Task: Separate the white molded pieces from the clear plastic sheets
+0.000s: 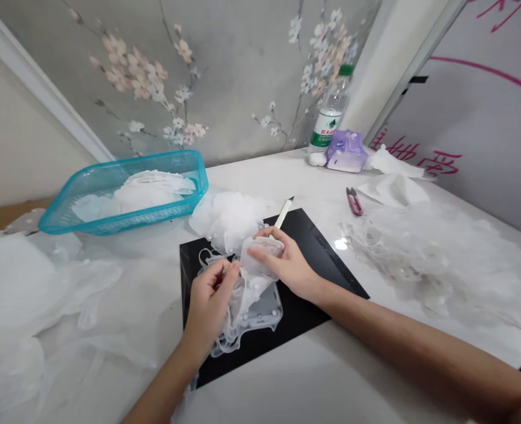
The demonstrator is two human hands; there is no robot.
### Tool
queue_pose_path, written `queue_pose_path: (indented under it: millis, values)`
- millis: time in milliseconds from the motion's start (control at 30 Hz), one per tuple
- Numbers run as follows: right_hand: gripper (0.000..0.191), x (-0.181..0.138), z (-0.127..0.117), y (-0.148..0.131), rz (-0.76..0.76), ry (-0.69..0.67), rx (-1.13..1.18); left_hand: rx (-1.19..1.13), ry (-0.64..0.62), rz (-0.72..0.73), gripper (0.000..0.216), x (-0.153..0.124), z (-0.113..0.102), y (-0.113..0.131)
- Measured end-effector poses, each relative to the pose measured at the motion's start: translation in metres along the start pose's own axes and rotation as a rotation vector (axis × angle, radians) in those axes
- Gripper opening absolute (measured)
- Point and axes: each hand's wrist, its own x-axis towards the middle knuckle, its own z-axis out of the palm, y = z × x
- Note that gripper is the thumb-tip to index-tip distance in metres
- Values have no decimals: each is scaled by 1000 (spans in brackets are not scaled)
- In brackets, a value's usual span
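My right hand (293, 265) holds a thin, rounded, translucent white piece (260, 250) between thumb and fingers, above a black mat (316, 244). Close on its left, my left hand (210, 303) is closed in a pinch on the soft clear edge strip (248, 291) hanging from that piece. Beneath both hands, a flat translucent sheet (267, 306) with small round knobs and looping strips (229, 344) lies on the mat. Just beyond my hands is a heap of similar white pieces (234, 218). A slim pale tool (284, 213) with a dark pointed tip lies behind my right fingers.
A blue basket (88, 227) with white pieces stands at the back left. Translucent sheets (26, 288) cover the left side; clear scraps (446, 259) spread at right. Thread snips (355, 202), a water bottle (329, 123), a purple tissue pack (348, 150) and crumpled tissues (395, 182) sit farther back.
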Motion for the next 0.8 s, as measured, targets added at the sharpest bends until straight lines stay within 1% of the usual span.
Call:
queue_pose_path:
  millis: [67, 133, 167, 233, 267, 300, 333, 400, 467, 533, 600, 633, 700, 733, 800]
  values:
    - [41, 1, -4, -1, 26, -218, -3, -19, 30, 9, 30, 0, 0, 0]
    - [48, 4, -9, -2, 95, -357, 52, 66, 125, 87, 23, 0, 1, 2]
    - [48, 5, -12, -2, 145, -386, 113, 136, 191, 147, 20, -1, 1, 3]
    - [43, 9, -18, -3, 233, -378, 250, 260, 292, 269, 14, -1, 1, 6]
    - [38, 10, -20, -3, 260, -369, 301, 285, 291, 304, 13, -2, 1, 7]
    - [32, 11, -22, -3, 279, -365, 340, 281, 243, 304, 14, -2, 1, 7]
    - [26, 12, -23, -3, 294, -367, 368, 254, 164, 271, 15, -3, 2, 7]
    - [21, 12, -22, -2, 313, -365, 388, 136, 4, 135, 15, -3, 2, 7]
    - [21, 11, -20, 1, 279, -323, 340, -26, -93, -27, 12, -2, 1, 6]
    - [25, 8, -17, 3, 188, -276, 222, -183, -129, -132, 18, 0, 0, 6]
    - [33, 4, -15, 5, 98, -250, 99, -270, -167, -186, 28, 1, 0, 8]
    - [32, 3, -15, 5, 75, -254, 64, -271, -182, -199, 34, 1, 1, 10]
    - [22, 3, -15, 5, 79, -297, 92, -203, -176, -205, 46, 2, 2, 12]
    - [23, 3, -15, 4, 96, -343, 140, -150, -154, -205, 50, 2, 3, 13]
    - [32, 6, -16, 3, 141, -437, 232, -68, -96, -207, 47, 2, 4, 14]
